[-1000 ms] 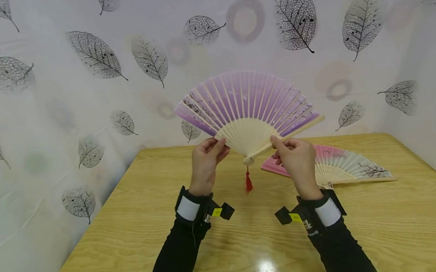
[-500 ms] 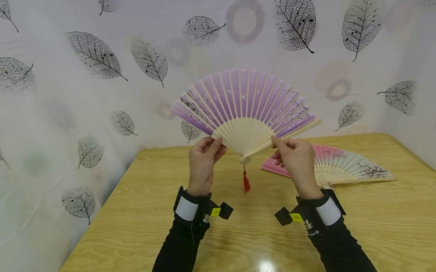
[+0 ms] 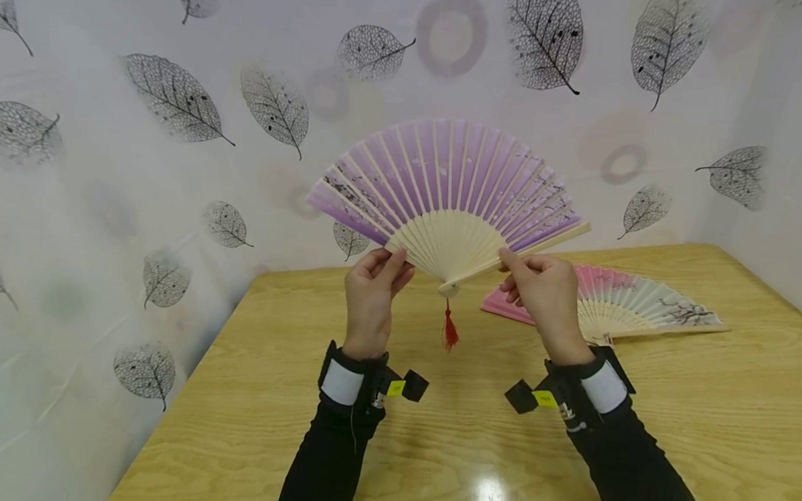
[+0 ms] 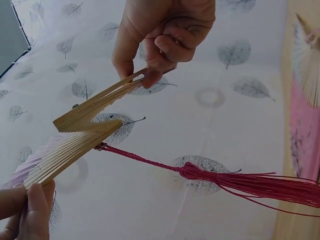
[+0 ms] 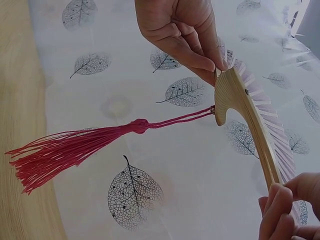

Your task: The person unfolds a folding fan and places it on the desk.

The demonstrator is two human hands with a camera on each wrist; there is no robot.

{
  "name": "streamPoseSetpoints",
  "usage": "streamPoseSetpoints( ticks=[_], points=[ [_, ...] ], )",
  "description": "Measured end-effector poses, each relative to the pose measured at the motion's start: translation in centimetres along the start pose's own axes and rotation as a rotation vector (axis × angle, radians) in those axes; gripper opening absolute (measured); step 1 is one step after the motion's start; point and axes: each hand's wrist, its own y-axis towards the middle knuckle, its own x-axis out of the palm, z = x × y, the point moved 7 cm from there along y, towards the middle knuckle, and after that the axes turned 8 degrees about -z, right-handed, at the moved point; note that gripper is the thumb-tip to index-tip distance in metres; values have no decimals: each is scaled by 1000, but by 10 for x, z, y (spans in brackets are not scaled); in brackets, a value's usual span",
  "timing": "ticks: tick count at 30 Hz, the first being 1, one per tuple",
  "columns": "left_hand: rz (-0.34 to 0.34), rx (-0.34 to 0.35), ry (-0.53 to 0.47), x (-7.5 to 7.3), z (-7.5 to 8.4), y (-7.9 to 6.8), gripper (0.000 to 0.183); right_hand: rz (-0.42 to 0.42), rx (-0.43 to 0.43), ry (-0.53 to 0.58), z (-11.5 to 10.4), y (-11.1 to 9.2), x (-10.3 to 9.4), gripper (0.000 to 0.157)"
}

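Note:
A purple folding fan (image 3: 437,171) with pale wooden ribs and a blossom pattern is spread wide above the table in the head view. My left hand (image 3: 370,301) pinches its left edge between thumb and fingers. At the opposite edge, my right hand (image 3: 548,296) grips the outer guard stick. From the pivot hangs a red tassel (image 3: 450,332), seen large in the right wrist view as a long knotted tassel (image 5: 75,147). Both wrist views show the fan edge-on, its ribs (image 4: 75,160) stacked and fanning out between the two hands.
A second folding fan (image 3: 651,303), pink and white with a branch print, lies spread on the wooden table (image 3: 269,423) behind my right hand, which partly covers it. A white leaf-print cloth (image 3: 244,179) hangs behind and to the left of the table.
The purple fan has shifted slightly left and up, its pivot and tassel with it. My left hand has drifted a little left, while the right hand stays nearly in place.

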Motion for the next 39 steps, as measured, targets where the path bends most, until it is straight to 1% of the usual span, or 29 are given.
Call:
streamPoseSetpoints(
  ticks=[6, 15, 20, 26, 27, 30, 31, 32, 33, 34, 37, 38, 39],
  points=[
    [-8, 4, -16, 0, 1, 1, 32, 9, -14, 8, -2, 1, 0, 54],
    [5, 17, -28, 0, 2, 2, 30, 8, -9, 118, -1, 2, -1, 50],
    [12, 34, -35, 0, 3, 2, 30, 8, 5, 127, 2, 2, 1, 51],
    [24, 49, -22, -2, 4, 2, 33, 17, 17, 136, 3, 2, 5, 50],
    [25, 49, -18, -2, 4, 2, 33, 15, 2, 170, 9, 5, 6, 47],
    [33, 44, -19, -2, 4, 1, 33, 16, -10, 181, 20, 11, 8, 48],
    [36, 43, -20, -2, 4, 1, 33, 12, -17, 184, 27, 15, 8, 49],
    [38, 42, -22, -2, 4, 1, 32, 5, -31, 222, 41, 22, 10, 45],
    [40, 43, -23, -3, 4, 1, 32, -3, -34, 233, 50, 28, 11, 44],
    [41, 43, -24, -3, 4, 0, 32, -2, -23, 233, 54, 30, 11, 45],
    [43, 44, -24, -3, 5, 0, 32, -26, -17, 294, 77, 42, 13, 38],
    [44, 45, -23, -4, 5, 0, 32, -25, -10, 307, 80, 43, 14, 36],
    [46, 46, -21, -4, 5, 0, 32, -22, 6, 282, 79, 42, 14, 40]
  ],
)
